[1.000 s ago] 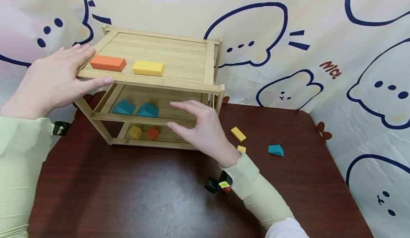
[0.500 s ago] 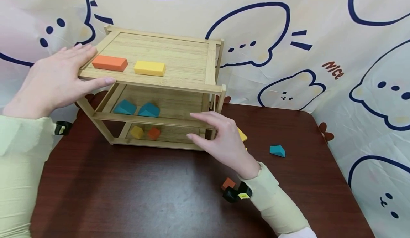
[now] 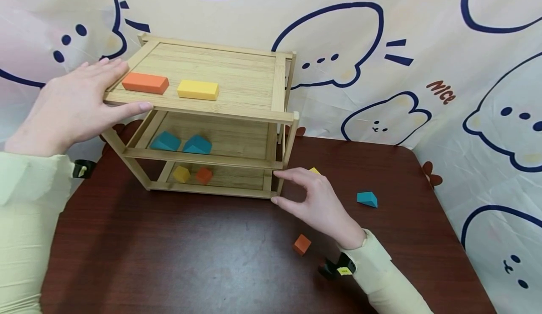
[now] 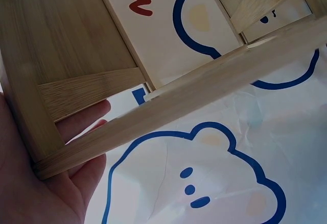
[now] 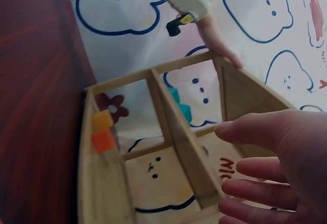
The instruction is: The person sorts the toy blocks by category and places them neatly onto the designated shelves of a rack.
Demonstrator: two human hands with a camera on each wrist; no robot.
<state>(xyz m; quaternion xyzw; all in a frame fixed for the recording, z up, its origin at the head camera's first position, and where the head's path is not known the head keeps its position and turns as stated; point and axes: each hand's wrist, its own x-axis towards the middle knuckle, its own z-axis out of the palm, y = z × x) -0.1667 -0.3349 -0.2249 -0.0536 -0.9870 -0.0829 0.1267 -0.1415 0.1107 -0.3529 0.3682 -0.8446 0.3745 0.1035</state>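
Note:
A small three-tier wooden shelf [image 3: 237,69] stands on the table. My left hand [image 3: 72,102] rests on its top left corner, fingers straight along the side and thumb along the front edge. By the shelf's lower right front corner is my right hand [image 3: 322,206], thumb and forefinger apart, holding nothing. The top tier bears an orange block [image 3: 145,83] and a yellow block [image 3: 197,90]. Two teal wedge-like blocks [image 3: 165,141] sit on the middle tier. On the bottom tier are a yellow block [image 3: 181,174] and an orange cube [image 3: 204,176].
Right of the shelf lie a teal block [image 3: 367,199] and an orange cube [image 3: 302,245] on the dark wooden table [image 3: 190,248]. A yellow block [image 3: 314,170] there is mostly hidden behind my right hand. A patterned cloth [image 3: 237,18] hangs behind the shelf.
My right hand has moved right and down, from the front of the middle tier to the shelf's lower right corner. The orange cube on the table has come into full view. My left hand stays put.

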